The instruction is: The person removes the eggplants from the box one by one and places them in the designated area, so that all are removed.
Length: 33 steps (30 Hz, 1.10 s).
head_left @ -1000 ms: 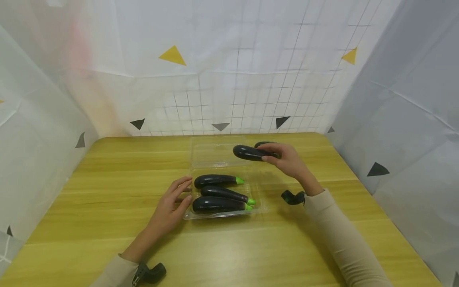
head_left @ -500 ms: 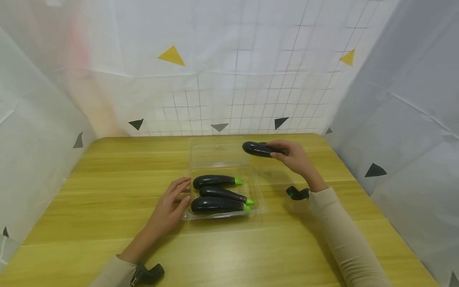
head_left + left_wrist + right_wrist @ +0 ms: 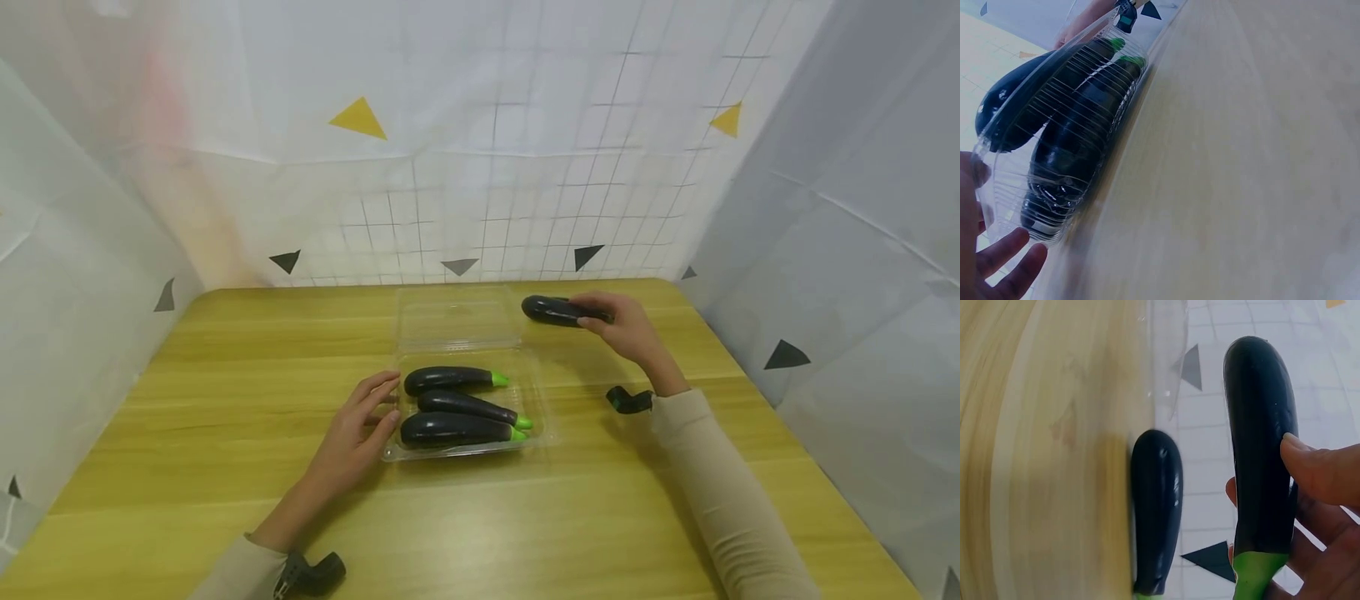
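My right hand (image 3: 621, 329) grips a dark eggplant (image 3: 549, 312) near its green stem end, thumb on one side and fingers on the other. A second eggplant (image 3: 1157, 506) lies on the table beyond it, seen clearly in the right wrist view but largely hidden in the head view. Three eggplants lie side by side in a clear plastic clamshell box (image 3: 536, 392), the back one (image 3: 450, 379), middle one (image 3: 465, 405) and front one (image 3: 450, 429), stems to the right. At the box's left end, my left hand (image 3: 348, 437) rests its relaxed fingertips against the rim.
The box's clear lid (image 3: 453, 323) lies folded back toward the rear of the wooden table (image 3: 225, 400). White sheeting (image 3: 480, 192) with coloured triangles stands behind the table and along both sides. A dark camera mount (image 3: 628, 400) juts from the right wrist.
My right hand has carried the eggplant to the right and slightly away, so it now covers most of the eggplant behind. The left hand and box stay in place.
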Each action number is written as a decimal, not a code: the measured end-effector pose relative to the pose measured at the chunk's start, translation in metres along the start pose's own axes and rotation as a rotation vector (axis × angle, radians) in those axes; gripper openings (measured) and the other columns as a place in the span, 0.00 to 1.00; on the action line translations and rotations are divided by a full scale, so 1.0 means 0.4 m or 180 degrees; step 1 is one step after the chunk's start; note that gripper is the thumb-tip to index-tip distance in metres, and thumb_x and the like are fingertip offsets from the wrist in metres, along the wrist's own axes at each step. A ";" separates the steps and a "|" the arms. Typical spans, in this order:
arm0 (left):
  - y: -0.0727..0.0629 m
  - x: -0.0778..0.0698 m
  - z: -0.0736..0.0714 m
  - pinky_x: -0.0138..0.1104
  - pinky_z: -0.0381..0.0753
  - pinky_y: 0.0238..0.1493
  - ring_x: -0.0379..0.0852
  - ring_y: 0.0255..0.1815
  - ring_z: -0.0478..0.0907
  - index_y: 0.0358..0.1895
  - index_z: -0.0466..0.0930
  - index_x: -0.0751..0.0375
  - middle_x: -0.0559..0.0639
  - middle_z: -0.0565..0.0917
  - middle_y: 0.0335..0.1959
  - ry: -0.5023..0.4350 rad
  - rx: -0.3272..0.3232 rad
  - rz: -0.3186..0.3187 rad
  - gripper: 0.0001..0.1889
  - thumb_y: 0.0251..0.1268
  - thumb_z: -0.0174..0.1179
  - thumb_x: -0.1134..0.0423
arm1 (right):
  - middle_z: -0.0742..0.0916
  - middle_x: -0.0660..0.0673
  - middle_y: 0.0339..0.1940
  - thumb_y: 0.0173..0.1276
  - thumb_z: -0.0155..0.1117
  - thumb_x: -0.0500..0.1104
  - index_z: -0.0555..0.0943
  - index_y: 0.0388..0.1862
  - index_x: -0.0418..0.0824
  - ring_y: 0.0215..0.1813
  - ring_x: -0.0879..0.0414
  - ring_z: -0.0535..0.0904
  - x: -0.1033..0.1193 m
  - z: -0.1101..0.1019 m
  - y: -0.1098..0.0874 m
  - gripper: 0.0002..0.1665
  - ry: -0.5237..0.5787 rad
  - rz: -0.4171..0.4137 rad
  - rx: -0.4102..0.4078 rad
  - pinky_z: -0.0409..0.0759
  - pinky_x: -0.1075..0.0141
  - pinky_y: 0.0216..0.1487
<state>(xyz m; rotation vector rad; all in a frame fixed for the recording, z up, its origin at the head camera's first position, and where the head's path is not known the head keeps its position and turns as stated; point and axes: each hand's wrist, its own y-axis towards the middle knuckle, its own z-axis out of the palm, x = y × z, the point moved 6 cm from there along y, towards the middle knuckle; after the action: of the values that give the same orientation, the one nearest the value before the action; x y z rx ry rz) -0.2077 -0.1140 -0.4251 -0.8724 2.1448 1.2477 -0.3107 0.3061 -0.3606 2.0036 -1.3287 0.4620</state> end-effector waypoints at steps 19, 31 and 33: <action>-0.004 -0.004 -0.004 0.40 0.87 0.48 0.59 0.58 0.81 0.70 0.74 0.73 0.63 0.72 0.71 0.0090 0.0016 -0.0048 0.23 0.75 0.61 0.74 | 0.84 0.34 0.64 0.72 0.68 0.31 0.84 0.62 0.34 0.66 0.36 0.76 -0.095 0.013 0.004 0.20 -0.0279 0.0154 0.0093 0.70 0.40 0.68; 0.000 -0.005 0.000 0.40 0.87 0.49 0.56 0.59 0.81 0.70 0.74 0.73 0.63 0.72 0.71 0.0110 0.0011 -0.0075 0.23 0.74 0.61 0.73 | 0.83 0.32 0.65 0.72 0.69 0.33 0.85 0.62 0.35 0.68 0.33 0.74 -0.151 0.034 0.006 0.20 -0.0385 0.0209 0.0163 0.67 0.40 0.70; 0.000 -0.003 0.000 0.40 0.87 0.49 0.56 0.59 0.81 0.70 0.74 0.72 0.63 0.72 0.71 0.0113 0.0010 -0.0083 0.24 0.74 0.62 0.73 | 0.82 0.32 0.65 0.72 0.69 0.33 0.85 0.62 0.35 0.69 0.33 0.73 -0.161 0.036 0.005 0.20 -0.0399 0.0219 0.0174 0.66 0.39 0.71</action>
<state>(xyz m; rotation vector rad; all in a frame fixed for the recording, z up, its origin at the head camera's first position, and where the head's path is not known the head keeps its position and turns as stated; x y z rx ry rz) -0.2068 -0.1136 -0.4241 -0.9249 2.1556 1.2243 -0.3402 0.3382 -0.4102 2.0656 -1.4798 0.4143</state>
